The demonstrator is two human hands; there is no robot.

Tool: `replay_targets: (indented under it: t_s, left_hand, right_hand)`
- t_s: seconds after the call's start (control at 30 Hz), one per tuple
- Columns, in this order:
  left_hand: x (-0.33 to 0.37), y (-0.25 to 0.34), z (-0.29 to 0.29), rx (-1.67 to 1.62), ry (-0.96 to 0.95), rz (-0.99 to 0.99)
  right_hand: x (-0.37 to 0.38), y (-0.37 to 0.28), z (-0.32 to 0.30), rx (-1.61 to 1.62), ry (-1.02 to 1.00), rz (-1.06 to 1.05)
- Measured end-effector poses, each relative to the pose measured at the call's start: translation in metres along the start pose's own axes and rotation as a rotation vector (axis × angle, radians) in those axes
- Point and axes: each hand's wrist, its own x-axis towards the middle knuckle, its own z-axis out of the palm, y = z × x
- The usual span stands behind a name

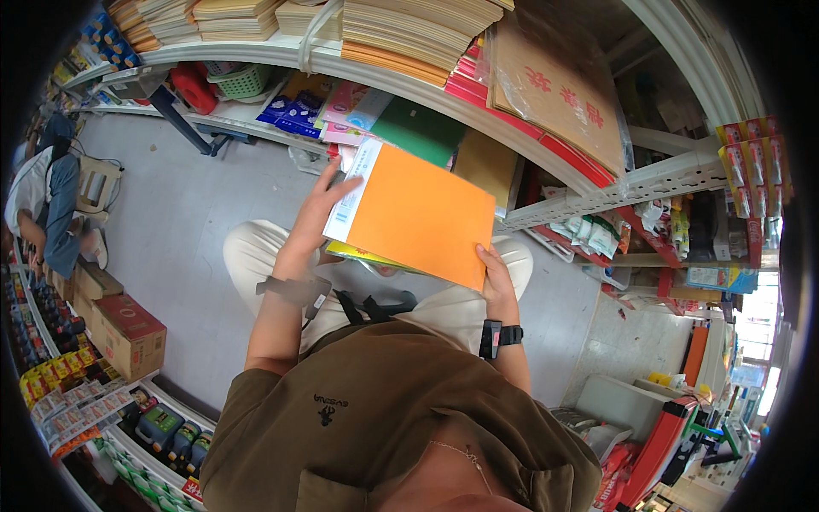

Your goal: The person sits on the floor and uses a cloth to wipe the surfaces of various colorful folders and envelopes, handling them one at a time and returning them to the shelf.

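A flat pack of orange paper point(424, 215) with a white label strip along its left side is held in front of me, above my lap. My left hand point(317, 213) grips the pack's left edge, fingers spread over the label strip. At the lower right corner, my right hand point(495, 275) pinches the pack, with the thumb on top and the other fingers mostly hidden beneath. A yellow sheet or pack point(360, 253) peeks out under the orange one near its lower left. Just beyond lies a green flat pack point(418, 130) on the lower shelf.
Stacks of paper and envelopes point(418, 38) fill the upper shelf point(384, 75), whose edge is close beyond the pack. A green basket point(240, 83) sits further left. At left are a cardboard box point(128, 337) and another person point(55, 205); bottles point(162, 424) stand lower left.
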Motion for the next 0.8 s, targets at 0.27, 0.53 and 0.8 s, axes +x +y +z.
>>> replay_targets:
  t_s: [0.27, 0.53, 0.8]
  left_hand:
    - [0.003, -0.029, -0.019, 0.472, 0.012, 0.262]
    - [0.007, -0.023, -0.027, 0.387, 0.097, -0.061]
    - [0.021, -0.047, -0.001, 0.407, 0.386, 0.153]
  right_hand:
    - [0.011, 0.008, -0.013, -0.126, 0.235, -0.142]
    - [0.006, 0.004, -0.016, -0.349, -0.2, -0.169]
    - [0.007, 0.032, 0.019, -0.248, -0.036, -0.005]
